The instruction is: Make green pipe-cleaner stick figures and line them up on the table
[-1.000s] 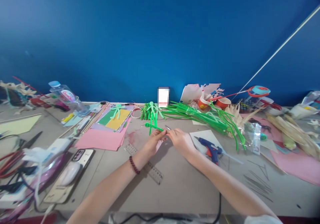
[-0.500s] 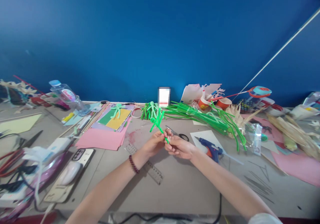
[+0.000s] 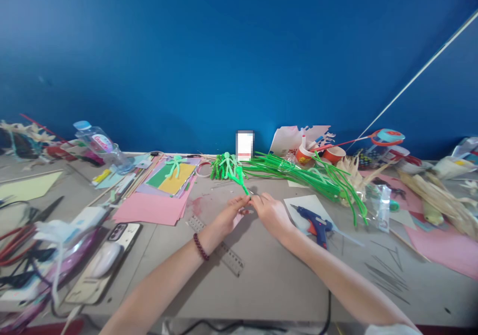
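Note:
Both hands meet over the middle of the table around a bright green pipe cleaner figure (image 3: pixel 241 179), its upper part sticking out beyond the fingertips. My left hand (image 3: pixel 232 215) pinches it from the left with thumb and fingers. From the right, my right hand (image 3: pixel 271 213) has its fingers closed over the lower end, back of the hand up. The part of the figure inside the fingers is hidden. Just behind it lie more green pipe cleaner figures (image 3: pixel 226 166). A metal ruler (image 3: pixel 232 259) lies flat below my left wrist.
A blue glue gun (image 3: pixel 317 223) rests on white paper right of my hands. Loose green pipe cleaners (image 3: pixel 295 173) spread behind it. Pink paper (image 3: pixel 153 209), a phone (image 3: pixel 93 280) and a tilted plastic bottle (image 3: pixel 102 143) are on the left. Thin wires (image 3: pixel 386 275) lie at right.
My right hand has turned over, palm down now, with its fingers over the lower end of the figure. The figure has rotated and shows less of its limbs.

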{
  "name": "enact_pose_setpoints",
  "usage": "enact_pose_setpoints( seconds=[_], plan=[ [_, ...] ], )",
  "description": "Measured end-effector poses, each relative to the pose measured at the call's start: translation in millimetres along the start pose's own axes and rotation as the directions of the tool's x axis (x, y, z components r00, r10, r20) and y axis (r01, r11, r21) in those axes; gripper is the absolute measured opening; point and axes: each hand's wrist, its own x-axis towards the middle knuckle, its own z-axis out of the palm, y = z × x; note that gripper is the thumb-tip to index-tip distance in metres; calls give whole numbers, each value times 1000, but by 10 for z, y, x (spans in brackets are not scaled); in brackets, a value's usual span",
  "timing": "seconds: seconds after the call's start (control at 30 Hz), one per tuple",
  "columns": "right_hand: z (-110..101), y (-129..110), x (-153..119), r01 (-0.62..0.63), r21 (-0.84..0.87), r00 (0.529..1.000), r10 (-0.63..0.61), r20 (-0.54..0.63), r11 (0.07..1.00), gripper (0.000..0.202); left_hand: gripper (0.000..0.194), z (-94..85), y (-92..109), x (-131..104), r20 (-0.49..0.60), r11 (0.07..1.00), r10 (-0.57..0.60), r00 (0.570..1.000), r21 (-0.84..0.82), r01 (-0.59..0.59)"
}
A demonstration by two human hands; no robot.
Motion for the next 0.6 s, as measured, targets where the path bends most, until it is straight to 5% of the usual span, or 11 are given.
enact_pose_setpoints(
  seconds=[0.13, 0.2, 0.3, 0.37, 0.43, 0.5, 0.6],
  plan=[
    [-63, 5, 44, -80, 274, 997, 71, 40, 959, 20, 21, 9, 2, 12, 9, 997, 59, 998, -44, -59],
    [-88, 24, 86, -219, 530, 975, 168, 143, 819, 22, 25, 47, 17, 5, 49, 994, 95, 994, -67, -92],
    [-72, 32, 122, -465, 798, 885, 212, 414, 383, 29, 28, 100, 44, -23, 136, 991, 121, 983, -73, -112],
    [-35, 13, 117, -557, 829, 828, 118, 549, 48, 32, 27, 112, 58, -43, 176, 991, 124, 976, -74, -113],
    [0, -19, 101, -585, 790, 802, 16, 597, -181, 34, 29, 105, 68, -58, 208, 992, 113, 972, -77, -99],
    [19, -42, 90, -585, 771, 799, -17, 601, -252, 36, 33, 93, 77, -62, 231, 994, 98, 968, -74, -83],
    [10, -29, 102, -544, 834, 829, 92, 551, -96, 38, 30, 87, 88, -51, 223, 995, 95, 970, -44, -87]
  ],
)
